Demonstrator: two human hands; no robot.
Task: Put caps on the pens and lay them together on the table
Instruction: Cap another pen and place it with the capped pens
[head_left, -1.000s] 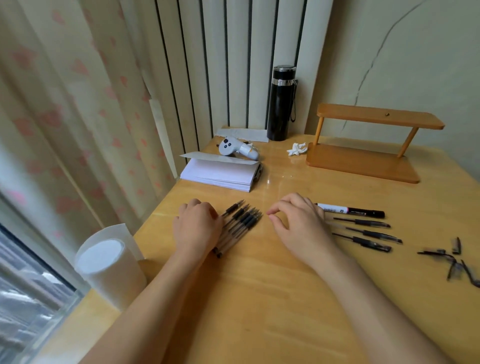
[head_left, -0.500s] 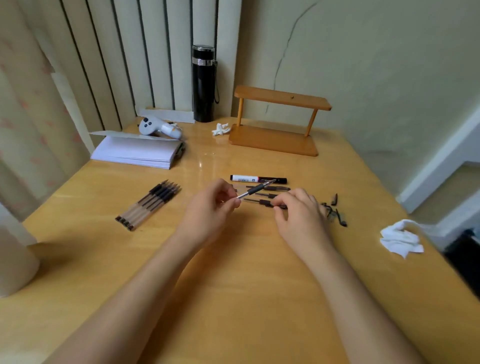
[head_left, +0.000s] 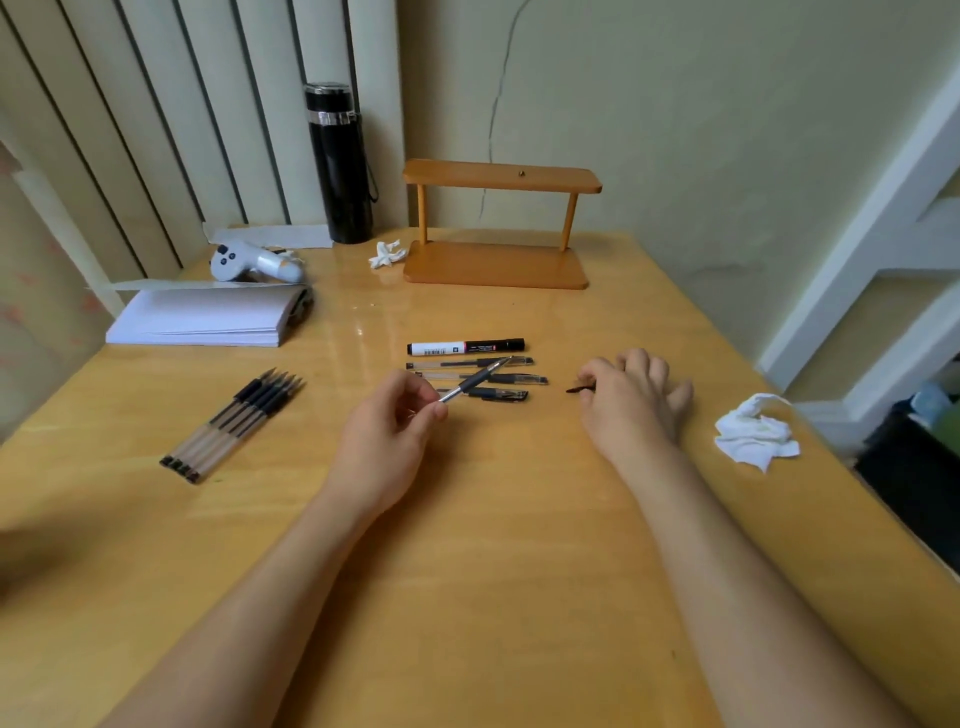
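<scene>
My left hand (head_left: 387, 423) pinches an uncapped clear pen (head_left: 475, 382) with a black grip, tip pointing up and to the right above the table. My right hand (head_left: 631, 400) rests on the table to the right, fingers closed on a black pen cap (head_left: 579, 388) whose clip sticks out to the left. Between the hands lie three gel pens (head_left: 483, 376) and a white and black marker (head_left: 465, 346), side by side. A bundle of several capped pens (head_left: 234, 423) lies together at the left. Other caps are hidden under my right hand.
A wooden shelf stand (head_left: 496, 265) and a black flask (head_left: 340, 163) stand at the back. A white paper stack (head_left: 202, 317) and a white controller (head_left: 254, 262) lie back left. A crumpled tissue (head_left: 756, 434) sits near the table's right edge.
My head turned right. The left hand left the bundle and picked up a pen. The right hand moved right onto the loose caps and closed on one.
</scene>
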